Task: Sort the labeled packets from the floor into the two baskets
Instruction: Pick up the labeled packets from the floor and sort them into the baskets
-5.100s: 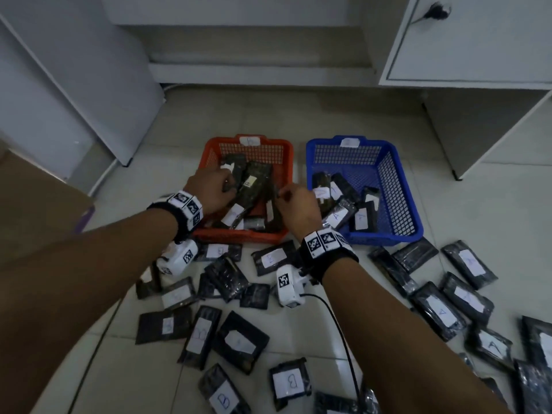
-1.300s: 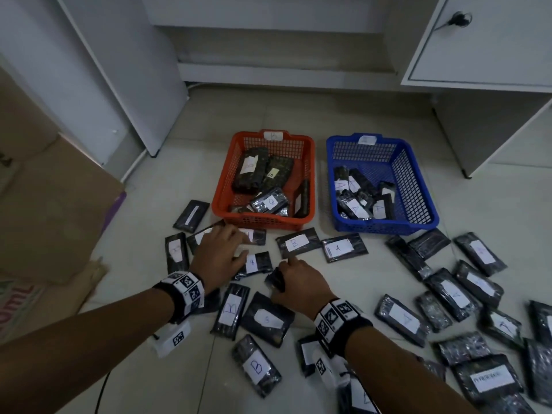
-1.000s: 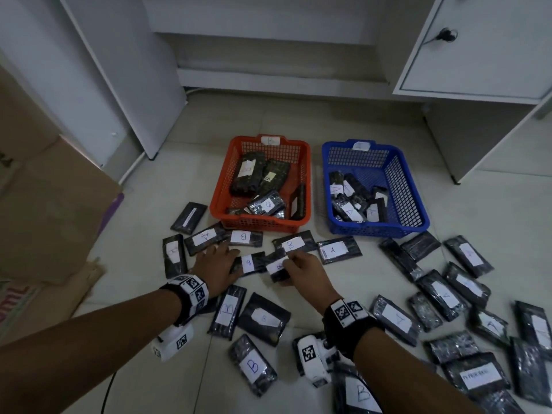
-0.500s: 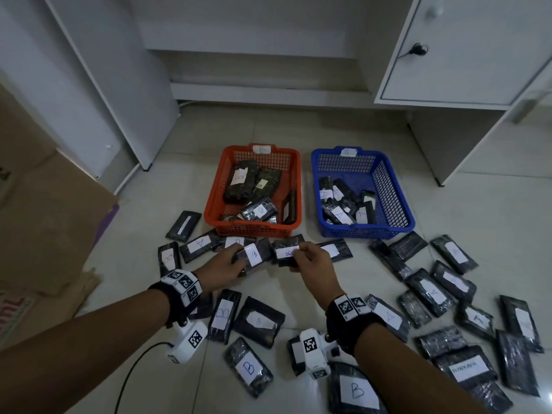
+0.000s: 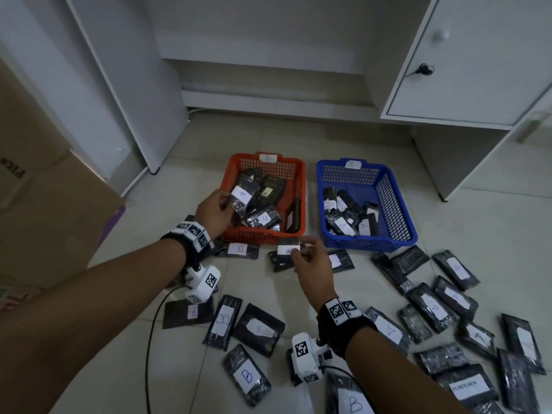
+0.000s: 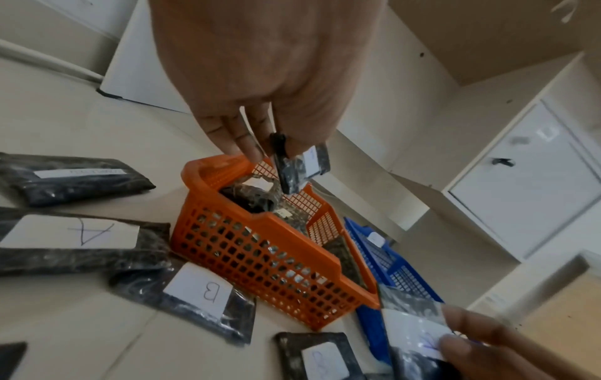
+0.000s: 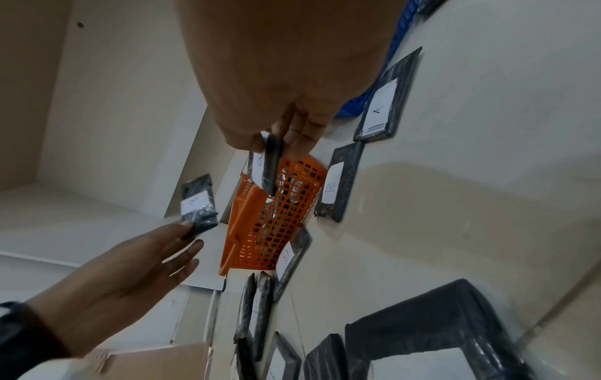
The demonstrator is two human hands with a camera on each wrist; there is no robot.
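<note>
While the left hand (image 5: 213,211) pinches a B packet (image 5: 243,195) over the orange basket (image 5: 294,180), the right hand (image 5: 310,261) pinches another packet (image 5: 288,248) just before it.

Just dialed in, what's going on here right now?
A person is sorting lettered packets off the floor into two baskets. The left hand holds a B packet over the orange basket, which already holds other packets. The right hand pinches another packet just in front of that basket's near wall; its label also looks like a B. The blue basket holds A packets. Many packets remain scattered on the floor.
</note>
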